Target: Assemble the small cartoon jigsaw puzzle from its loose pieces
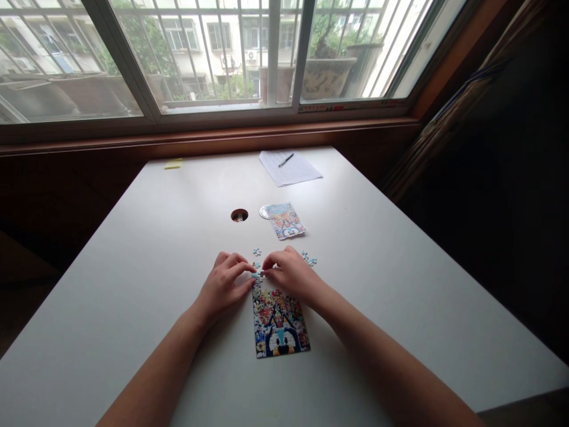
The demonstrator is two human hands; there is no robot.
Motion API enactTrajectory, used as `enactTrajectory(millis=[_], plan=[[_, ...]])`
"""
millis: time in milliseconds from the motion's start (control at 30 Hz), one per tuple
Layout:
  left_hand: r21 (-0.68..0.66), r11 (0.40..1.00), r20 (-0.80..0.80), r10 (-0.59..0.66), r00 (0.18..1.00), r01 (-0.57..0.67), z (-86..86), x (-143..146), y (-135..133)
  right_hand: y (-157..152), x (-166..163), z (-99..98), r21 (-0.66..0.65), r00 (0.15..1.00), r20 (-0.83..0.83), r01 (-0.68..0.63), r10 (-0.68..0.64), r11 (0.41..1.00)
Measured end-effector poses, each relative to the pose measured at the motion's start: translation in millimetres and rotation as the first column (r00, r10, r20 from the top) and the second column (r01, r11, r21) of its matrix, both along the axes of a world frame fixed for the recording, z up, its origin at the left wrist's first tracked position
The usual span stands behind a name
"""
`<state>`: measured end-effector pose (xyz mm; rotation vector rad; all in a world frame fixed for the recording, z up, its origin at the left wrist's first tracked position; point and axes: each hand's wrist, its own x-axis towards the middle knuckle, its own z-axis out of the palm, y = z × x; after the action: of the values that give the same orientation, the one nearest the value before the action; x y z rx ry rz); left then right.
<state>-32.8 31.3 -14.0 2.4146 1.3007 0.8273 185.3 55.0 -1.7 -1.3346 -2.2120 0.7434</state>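
A partly assembled jigsaw puzzle (281,326) lies on the white table, with a blue dog's face in its lower part and small colourful figures above. At its upper left edge my left hand (227,280) pinches a light blue puzzle piece (255,275) between thumb and index finger. My right hand (291,273) meets it from the other side, its fingertips closed on a small dark-looking puzzle piece (262,274). The two pieces are very close; I cannot tell whether they are joined. Loose pieces (256,252) lie just beyond my hands, and several more (310,259) sit beside my right hand.
A printed picture sheet (287,220) partly covers a round silvery disc (264,212) beyond the puzzle. Left of it is a round hole (239,215) in the tabletop. Farther back lie papers (293,172) with a pen (286,160), and yellow notes (173,163) near the window.
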Motion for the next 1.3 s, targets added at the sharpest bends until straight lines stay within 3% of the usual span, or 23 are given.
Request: enactTrajectory(millis=[233, 733, 1033, 1300], plan=[[0.01, 1.0, -0.01, -0.003, 1.0, 0.003, -0.2, -1, 1, 0, -2, 1.6, 0.088, 0.995, 0.09, -0.038, 0.03, 0.995], [0.102, 0.992, -0.086, -0.068, 0.994, 0.077, -0.7, -1, 0, 1, 1, -1.7, 0.117, 0.991, 0.126, -0.059, 0.044, 0.991], [0.143, 0.982, -0.183, -0.094, 0.979, 0.121, -0.1, -3, 0, 5, 23, 5.5, 0.091, 0.969, 0.173, -0.195, 0.178, 0.977], [0.151, 0.981, -0.22, -0.087, 0.972, 0.122, 2.0, -1, -1, 8, 30, 10.0, 0.119, 0.953, 0.275, -0.166, 0.128, 0.979]])
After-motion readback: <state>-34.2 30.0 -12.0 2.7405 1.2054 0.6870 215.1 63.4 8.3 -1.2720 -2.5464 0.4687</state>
